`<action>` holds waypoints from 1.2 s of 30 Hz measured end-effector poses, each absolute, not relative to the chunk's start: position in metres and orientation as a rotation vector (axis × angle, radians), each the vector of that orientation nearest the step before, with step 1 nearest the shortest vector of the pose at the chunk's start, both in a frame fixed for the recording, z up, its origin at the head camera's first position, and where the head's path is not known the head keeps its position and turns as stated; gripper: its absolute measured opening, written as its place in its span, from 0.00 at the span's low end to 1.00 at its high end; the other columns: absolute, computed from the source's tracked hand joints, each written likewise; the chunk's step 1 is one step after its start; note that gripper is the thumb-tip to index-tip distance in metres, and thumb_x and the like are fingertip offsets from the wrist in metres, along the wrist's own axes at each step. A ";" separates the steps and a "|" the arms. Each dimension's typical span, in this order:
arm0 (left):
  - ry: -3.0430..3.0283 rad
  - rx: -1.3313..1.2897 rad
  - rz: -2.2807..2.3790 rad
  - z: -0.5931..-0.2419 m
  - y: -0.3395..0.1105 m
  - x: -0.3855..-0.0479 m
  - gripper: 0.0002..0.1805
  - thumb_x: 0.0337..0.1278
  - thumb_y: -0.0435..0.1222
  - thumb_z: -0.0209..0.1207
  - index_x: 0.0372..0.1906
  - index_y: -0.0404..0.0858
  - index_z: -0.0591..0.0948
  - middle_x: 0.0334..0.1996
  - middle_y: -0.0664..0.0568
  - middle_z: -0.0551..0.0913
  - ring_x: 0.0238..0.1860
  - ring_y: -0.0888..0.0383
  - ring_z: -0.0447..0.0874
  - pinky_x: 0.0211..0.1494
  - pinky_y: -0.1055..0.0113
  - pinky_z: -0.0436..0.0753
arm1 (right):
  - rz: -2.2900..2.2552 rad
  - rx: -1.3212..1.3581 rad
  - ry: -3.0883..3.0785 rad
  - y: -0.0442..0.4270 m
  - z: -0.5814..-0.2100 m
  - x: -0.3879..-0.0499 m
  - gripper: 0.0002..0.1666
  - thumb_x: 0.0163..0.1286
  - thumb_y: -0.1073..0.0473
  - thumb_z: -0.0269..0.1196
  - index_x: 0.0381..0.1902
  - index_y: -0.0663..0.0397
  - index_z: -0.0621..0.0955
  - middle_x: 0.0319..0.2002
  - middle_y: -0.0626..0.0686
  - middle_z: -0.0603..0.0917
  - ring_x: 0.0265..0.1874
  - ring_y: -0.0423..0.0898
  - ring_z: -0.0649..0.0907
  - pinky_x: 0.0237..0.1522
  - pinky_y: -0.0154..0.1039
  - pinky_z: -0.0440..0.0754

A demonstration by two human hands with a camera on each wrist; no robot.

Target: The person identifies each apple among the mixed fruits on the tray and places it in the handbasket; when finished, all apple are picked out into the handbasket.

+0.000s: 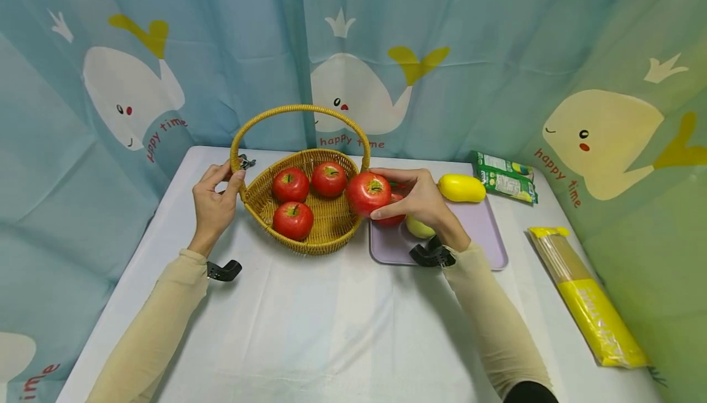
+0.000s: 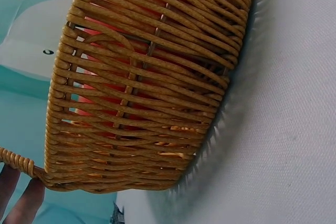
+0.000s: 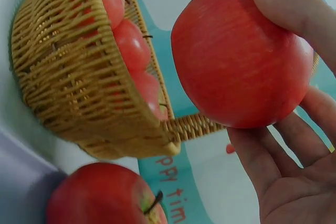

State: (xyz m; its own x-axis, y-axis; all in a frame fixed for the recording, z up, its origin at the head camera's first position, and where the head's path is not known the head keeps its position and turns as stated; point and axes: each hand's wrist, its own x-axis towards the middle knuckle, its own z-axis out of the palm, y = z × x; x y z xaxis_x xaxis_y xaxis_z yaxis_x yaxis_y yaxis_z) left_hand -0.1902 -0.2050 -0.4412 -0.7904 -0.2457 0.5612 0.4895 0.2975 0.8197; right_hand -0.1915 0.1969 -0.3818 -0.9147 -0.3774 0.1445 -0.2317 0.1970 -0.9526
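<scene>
A woven wicker basket (image 1: pixel 331 245) with a tall arched handle stands on the table, three red apples (image 1: pixel 294 221) inside it. My left hand (image 1: pixel 215 200) pinches the lower left end of the handle; its fingertips (image 2: pixel 27 203) show at the corner of the left wrist view. My right hand (image 1: pixel 417 197) grips another red apple (image 3: pixel 241 56), raised beside the basket's right rim. Beneath that hand, one more red apple (image 3: pixel 105 198) lies on a lilac tray (image 1: pixel 491 237), partly hidden, along with a pale green fruit (image 1: pixel 420 227).
A yellow mango-like fruit (image 1: pixel 462 188) lies at the tray's back edge. Green snack packets (image 1: pixel 505 177) are behind it to the right. A long yellow noodle packet (image 1: pixel 588 299) lies along the right side. Whale-printed curtains (image 1: pixel 353 53) surround the white table (image 1: pixel 309 329).
</scene>
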 end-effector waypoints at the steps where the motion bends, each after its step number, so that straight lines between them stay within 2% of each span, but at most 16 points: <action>1: -1.958 -0.217 -1.549 -0.442 -0.206 -0.191 0.17 0.70 0.25 0.65 0.61 0.28 0.86 0.37 0.65 0.79 0.41 0.70 0.81 0.40 0.86 0.84 | -1.817 -0.606 2.330 0.195 -0.382 -0.192 0.44 0.45 0.66 0.88 0.64 0.49 0.87 0.61 0.51 0.89 0.56 0.50 0.88 0.61 0.44 0.89; 7: -1.959 -0.231 -1.547 -0.442 -0.208 -0.191 0.17 0.71 0.29 0.65 0.61 0.29 0.86 0.37 0.66 0.80 0.41 0.68 0.82 0.41 0.85 0.85 | -1.805 -0.615 2.288 0.182 -0.385 -0.194 0.46 0.44 0.64 0.88 0.65 0.49 0.87 0.62 0.53 0.88 0.56 0.50 0.89 0.61 0.44 0.89; 18: -1.958 -0.210 -1.546 -0.440 -0.204 -0.189 0.17 0.70 0.24 0.64 0.60 0.23 0.84 0.37 0.64 0.79 0.41 0.72 0.80 0.40 0.87 0.83 | -1.784 -0.617 2.219 0.167 -0.386 -0.198 0.46 0.44 0.65 0.88 0.64 0.47 0.87 0.61 0.53 0.88 0.56 0.51 0.89 0.59 0.41 0.90; 21: -1.940 -0.227 -1.568 -0.429 -0.199 -0.182 0.16 0.70 0.23 0.63 0.59 0.21 0.84 0.37 0.61 0.79 0.41 0.72 0.79 0.40 0.87 0.83 | -1.769 -0.599 2.196 0.164 -0.385 -0.199 0.45 0.44 0.62 0.89 0.64 0.43 0.87 0.61 0.51 0.88 0.56 0.52 0.89 0.60 0.42 0.89; 25: -1.918 -0.255 -1.588 -0.418 -0.194 -0.174 0.16 0.70 0.23 0.62 0.58 0.21 0.84 0.37 0.59 0.79 0.40 0.71 0.80 0.38 0.87 0.83 | -1.711 -0.612 2.212 0.160 -0.386 -0.201 0.44 0.44 0.60 0.89 0.63 0.41 0.88 0.60 0.49 0.89 0.55 0.52 0.89 0.62 0.49 0.89; 28: -1.920 -0.256 -1.579 -0.418 -0.194 -0.174 0.15 0.70 0.23 0.62 0.58 0.21 0.85 0.37 0.59 0.79 0.40 0.71 0.80 0.38 0.87 0.82 | -1.677 -0.668 2.231 0.157 -0.389 -0.204 0.44 0.45 0.62 0.88 0.64 0.44 0.87 0.60 0.50 0.89 0.54 0.51 0.89 0.62 0.53 0.88; 32: -1.927 -0.254 -1.571 -0.417 -0.194 -0.174 0.15 0.70 0.23 0.62 0.58 0.21 0.84 0.36 0.58 0.79 0.40 0.71 0.79 0.37 0.87 0.82 | -1.658 -0.744 2.235 0.153 -0.394 -0.207 0.45 0.45 0.66 0.87 0.64 0.49 0.86 0.60 0.54 0.89 0.54 0.50 0.89 0.62 0.50 0.88; 36: -1.930 -0.245 -1.576 -0.415 -0.194 -0.172 0.15 0.70 0.23 0.62 0.58 0.21 0.84 0.36 0.59 0.79 0.40 0.71 0.79 0.37 0.87 0.82 | -1.630 -0.773 2.251 0.149 -0.399 -0.208 0.44 0.45 0.66 0.87 0.64 0.51 0.87 0.59 0.54 0.89 0.55 0.49 0.89 0.62 0.44 0.89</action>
State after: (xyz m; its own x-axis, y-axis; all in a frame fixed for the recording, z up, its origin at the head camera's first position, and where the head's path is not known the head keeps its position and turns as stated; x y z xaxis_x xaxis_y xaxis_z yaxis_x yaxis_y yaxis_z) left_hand -0.1722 -0.1937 -0.4153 -0.7863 -0.2388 0.5698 0.5105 0.2684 0.8169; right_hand -0.2077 0.1487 -0.3985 -0.8260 -0.5548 0.0994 -0.2677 0.2311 -0.9354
